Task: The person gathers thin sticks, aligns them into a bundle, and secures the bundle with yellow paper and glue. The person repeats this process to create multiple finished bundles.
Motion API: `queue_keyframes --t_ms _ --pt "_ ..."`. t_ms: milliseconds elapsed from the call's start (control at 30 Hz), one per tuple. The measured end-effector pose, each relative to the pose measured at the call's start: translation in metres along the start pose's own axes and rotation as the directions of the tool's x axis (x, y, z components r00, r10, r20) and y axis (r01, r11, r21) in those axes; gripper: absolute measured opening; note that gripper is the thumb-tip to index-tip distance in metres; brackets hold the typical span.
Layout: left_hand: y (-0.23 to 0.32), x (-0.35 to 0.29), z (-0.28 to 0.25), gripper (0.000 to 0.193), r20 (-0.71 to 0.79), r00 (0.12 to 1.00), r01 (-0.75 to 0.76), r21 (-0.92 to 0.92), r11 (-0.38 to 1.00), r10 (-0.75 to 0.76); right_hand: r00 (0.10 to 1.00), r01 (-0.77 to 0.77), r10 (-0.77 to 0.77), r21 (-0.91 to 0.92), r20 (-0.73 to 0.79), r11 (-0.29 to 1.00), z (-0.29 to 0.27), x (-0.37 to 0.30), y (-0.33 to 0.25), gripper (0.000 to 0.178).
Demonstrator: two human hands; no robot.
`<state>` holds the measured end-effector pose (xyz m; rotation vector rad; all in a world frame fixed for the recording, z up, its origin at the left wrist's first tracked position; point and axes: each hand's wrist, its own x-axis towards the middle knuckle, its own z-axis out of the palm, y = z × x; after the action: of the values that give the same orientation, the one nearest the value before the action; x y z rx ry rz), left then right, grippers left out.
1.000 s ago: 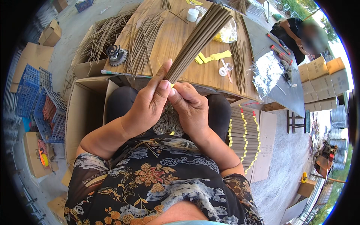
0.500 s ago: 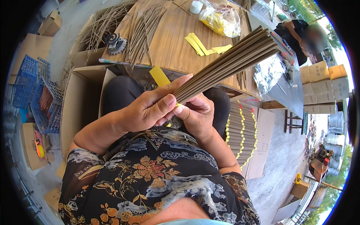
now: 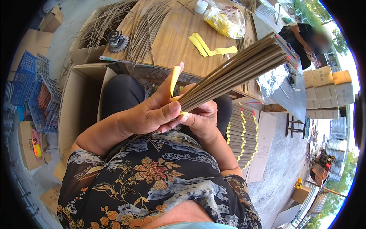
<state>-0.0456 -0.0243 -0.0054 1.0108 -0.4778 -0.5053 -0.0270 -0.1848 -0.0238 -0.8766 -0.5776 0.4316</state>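
Nearest is your patterned shirt [image 3: 152, 177], with your forearms angling in from either side so that your hands meet in front of your belly. Your left hand [image 3: 156, 112] grasps the near end of a bundle [image 3: 236, 70] of brown sticks: its thumb lies bent against the sticks, pointing right, while its index finger stands up, pointing far. A yellow strip [image 3: 174, 82] runs along that finger from near its tip down to the bundle's near end. Your right hand [image 3: 202, 118] grips the same end from the right, its thumb tip pointing left beside a small bit of yellow and its other fingers partly hidden behind the sticks. The bundle tilts far and to the right, its far end fanned wider than the held end.

Past your hands, your 2 knees are spread in dark trousers [image 3: 122, 97]. An open carton [image 3: 80, 103] is left of them; yellow-banded sticks [image 3: 242, 133] lie to the right.

Farther on is the wooden table [image 3: 177, 42], with loose sticks [image 3: 146, 34] at its left, more yellow strips [image 3: 200, 44] near its middle and a plastic bag [image 3: 225, 23] beyond them. Far right, a person [image 3: 303, 40] in dark clothes sits near stacked boxes [image 3: 324, 93].
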Motion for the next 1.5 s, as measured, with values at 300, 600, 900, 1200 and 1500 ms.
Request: queue_keyframes --t_ms 300,600,900,1200,1500 --pt "-0.004 0.002 -0.003 0.075 -0.009 0.996 0.084 -0.034 0.996 -0.084 0.981 0.195 -0.187 -0.277 0.053 0.941 -0.014 0.006 0.010 0.052" --pt "-0.001 0.003 0.004 0.040 -0.035 0.984 0.164 -0.212 0.963 -0.175 0.947 0.321 -0.287 -0.514 0.147 0.796 -0.032 0.008 0.008 0.041" --pt "-0.010 0.001 -0.005 0.034 -0.022 0.967 0.235 -0.307 0.922 -0.254 0.964 0.260 -0.218 -0.372 0.153 0.891 -0.035 0.006 0.009 0.032" --pt "-0.007 -0.001 -0.008 0.033 0.041 0.973 0.229 -0.222 0.948 -0.226 0.960 0.279 -0.242 -0.418 0.140 0.864 -0.026 0.008 0.009 0.031" --pt "0.000 0.000 -0.008 0.037 -0.047 0.974 0.215 -0.138 0.967 -0.224 0.993 0.115 -0.099 -0.536 0.058 0.837 -0.014 0.004 -0.017 0.035"
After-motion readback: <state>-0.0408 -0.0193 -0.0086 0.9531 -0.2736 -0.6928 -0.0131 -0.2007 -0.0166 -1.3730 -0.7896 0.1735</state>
